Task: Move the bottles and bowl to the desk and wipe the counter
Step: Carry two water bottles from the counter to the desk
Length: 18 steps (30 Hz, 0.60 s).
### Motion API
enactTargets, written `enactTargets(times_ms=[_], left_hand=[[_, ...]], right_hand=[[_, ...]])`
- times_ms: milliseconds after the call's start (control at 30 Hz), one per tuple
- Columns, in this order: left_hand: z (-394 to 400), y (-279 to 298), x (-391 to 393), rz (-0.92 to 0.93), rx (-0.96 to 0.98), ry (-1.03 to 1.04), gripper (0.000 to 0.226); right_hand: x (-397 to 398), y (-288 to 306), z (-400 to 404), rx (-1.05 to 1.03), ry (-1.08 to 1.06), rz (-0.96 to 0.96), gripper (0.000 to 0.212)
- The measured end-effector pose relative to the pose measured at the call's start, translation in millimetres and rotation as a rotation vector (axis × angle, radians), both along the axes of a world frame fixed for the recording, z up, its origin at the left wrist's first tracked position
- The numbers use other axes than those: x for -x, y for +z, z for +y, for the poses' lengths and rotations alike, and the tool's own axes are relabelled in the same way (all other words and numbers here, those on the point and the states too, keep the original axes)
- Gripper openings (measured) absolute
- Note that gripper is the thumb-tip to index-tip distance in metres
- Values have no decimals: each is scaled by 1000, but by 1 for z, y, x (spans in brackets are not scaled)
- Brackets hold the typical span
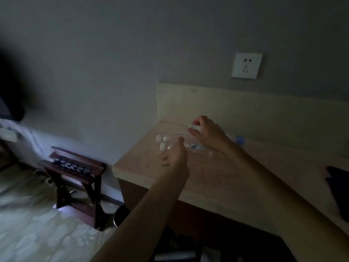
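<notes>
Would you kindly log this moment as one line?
left hand: grips clear bottles | right hand: grips white-capped bottle | above: desk

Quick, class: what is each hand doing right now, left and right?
Left hand: grips clear plastic bottles lying on the wooden counter.
Right hand: pinches a white-capped bottle by its top.

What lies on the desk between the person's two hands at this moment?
In the head view, clear plastic bottles lie on their sides on the desk between the left hand and the right hand; dim, blurred light hides their number.
</notes>
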<state>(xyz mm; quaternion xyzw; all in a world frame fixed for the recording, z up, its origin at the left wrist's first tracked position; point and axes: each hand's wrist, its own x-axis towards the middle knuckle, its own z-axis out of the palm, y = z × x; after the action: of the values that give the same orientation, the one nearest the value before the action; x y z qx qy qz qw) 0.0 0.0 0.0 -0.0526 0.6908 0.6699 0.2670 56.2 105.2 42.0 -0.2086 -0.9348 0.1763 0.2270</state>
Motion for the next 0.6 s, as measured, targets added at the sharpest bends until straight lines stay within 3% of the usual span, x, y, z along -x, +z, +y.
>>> enactTargets(times_ms=[133,300,400,500,600], left_hand=[[16,-5,-3,90,170,43,76],[36,-24,6,106,226,150,78],[47,-23,6,136,275,243,81],[56,-21,6,122,197,349,86],[59,-27,13,123,-21,452,90]], right_hand=[[41,-4,36,38,86,-261,47],[78,-28,67,121,275,-400,39],[85,-34,78,134,361,-459,47],[91,-38,86,185,366,-469,57],[95,-41,87,268,368,-428,59]])
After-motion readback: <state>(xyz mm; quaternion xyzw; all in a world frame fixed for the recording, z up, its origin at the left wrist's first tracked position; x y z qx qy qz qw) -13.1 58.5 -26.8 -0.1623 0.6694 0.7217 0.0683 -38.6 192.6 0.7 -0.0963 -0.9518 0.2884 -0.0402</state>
